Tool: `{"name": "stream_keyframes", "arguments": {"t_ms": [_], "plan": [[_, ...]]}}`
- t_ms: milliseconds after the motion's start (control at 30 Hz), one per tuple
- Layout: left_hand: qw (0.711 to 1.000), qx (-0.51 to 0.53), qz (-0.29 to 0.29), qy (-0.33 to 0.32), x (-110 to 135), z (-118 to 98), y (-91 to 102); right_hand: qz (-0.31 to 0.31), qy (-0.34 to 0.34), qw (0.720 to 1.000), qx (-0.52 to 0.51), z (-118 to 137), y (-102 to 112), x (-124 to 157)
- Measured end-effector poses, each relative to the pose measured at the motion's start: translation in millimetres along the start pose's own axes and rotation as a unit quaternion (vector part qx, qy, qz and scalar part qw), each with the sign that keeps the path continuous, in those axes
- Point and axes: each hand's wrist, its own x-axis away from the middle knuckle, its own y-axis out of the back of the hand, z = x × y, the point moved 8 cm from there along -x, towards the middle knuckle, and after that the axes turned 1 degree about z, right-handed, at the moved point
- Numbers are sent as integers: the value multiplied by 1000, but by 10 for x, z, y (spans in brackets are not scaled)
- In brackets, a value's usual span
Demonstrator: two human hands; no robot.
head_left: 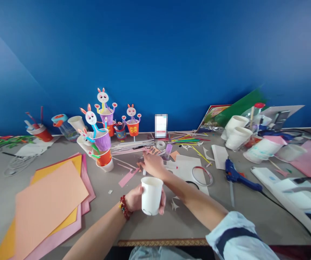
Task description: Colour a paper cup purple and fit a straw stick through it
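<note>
A plain white paper cup (151, 196) with a thin dark mark near its base stands upright in my left hand (134, 198), whose fingers wrap round it above the front of the table. My right arm crosses behind the cup. At its end, my right hand (153, 164) reaches over the paper scraps (153, 150), its thumb and forefinger apart and its other fingers partly hidden. Right beside that hand stands a purple-capped glue stick (168, 151). Just beyond the fingers lies a bundle of thin white sticks (128, 146).
Rabbit-faced cup figures (101, 139) stand left of centre. Coloured paper sheets (51, 198) lie at left. A tape roll (202, 176), a blue glue gun (236, 175), a white power strip (285, 195) and stacked paper cups (238, 137) occupy the right. A blue wall (155, 65) rises behind.
</note>
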Motion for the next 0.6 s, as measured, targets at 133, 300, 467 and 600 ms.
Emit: {"name": "stream_keyframes", "arguments": {"t_ms": [133,300,467,600], "plan": [[1000,3,-6,-16,-27,-58,20,16,-21,1000,10,-35,-74,-134],[999,-36,2,-4,-24,-29,-26,17,-42,999,12,-116,-69,-112],[997,-71,17,36,-2,52,-73,7,-69,997,-31,-170,-42,-55],[992,-116,6,45,-1,27,-70,0,-77,990,-119,-221,56,19]]}}
